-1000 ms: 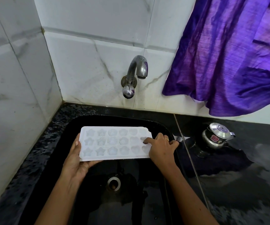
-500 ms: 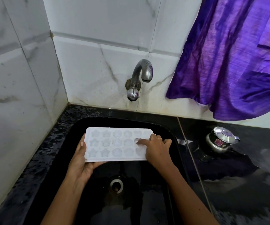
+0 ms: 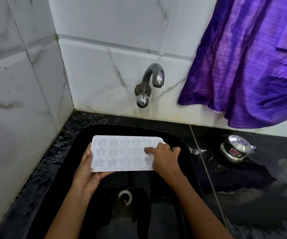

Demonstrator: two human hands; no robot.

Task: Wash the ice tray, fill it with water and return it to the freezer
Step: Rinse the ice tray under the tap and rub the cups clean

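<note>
A white ice tray (image 3: pixel 120 152) with star and flower shaped moulds is held level over the black sink (image 3: pixel 94 133). My left hand (image 3: pixel 86 171) grips its left end from below, thumb on the rim. My right hand (image 3: pixel 163 157) lies on the tray's right end, covering the last moulds, with its index finger pressed into a mould in the middle row. The metal tap (image 3: pixel 152 80) sticks out of the tiled wall above the tray. No water runs from it.
The sink drain (image 3: pixel 124 197) lies below the tray. A small steel pot with a lid (image 3: pixel 236 149) stands on the wet black counter to the right. A purple cloth (image 3: pixel 249 62) hangs over the wall at the upper right. White tiled walls close the left and back.
My right index finger has slid leftwards along the middle row of moulds. The tray and left hand stay about where they were while the camera moved slightly.
</note>
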